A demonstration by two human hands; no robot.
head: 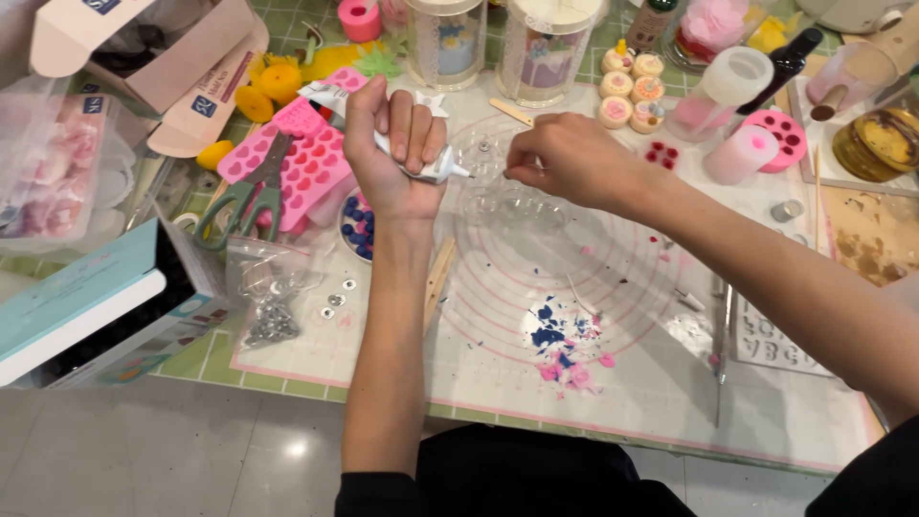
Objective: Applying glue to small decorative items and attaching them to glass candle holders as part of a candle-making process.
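Left to right: metal scissors with green handles lie on a pink heart-cavity mould. My left hand grips a white squeeze tube, fingers curled shut, its nozzle aimed at a clear plastic mould on the translucent mat. My right hand pinches something too small to identify above that mould.

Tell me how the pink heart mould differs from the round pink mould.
The pink heart mould is rectangular with many heart-shaped cavities; the round pink mould is a small disc with a few round holes. The heart mould lies left of the left hand, partly under scissors; the round one lies uncovered at far right. Both are pink.
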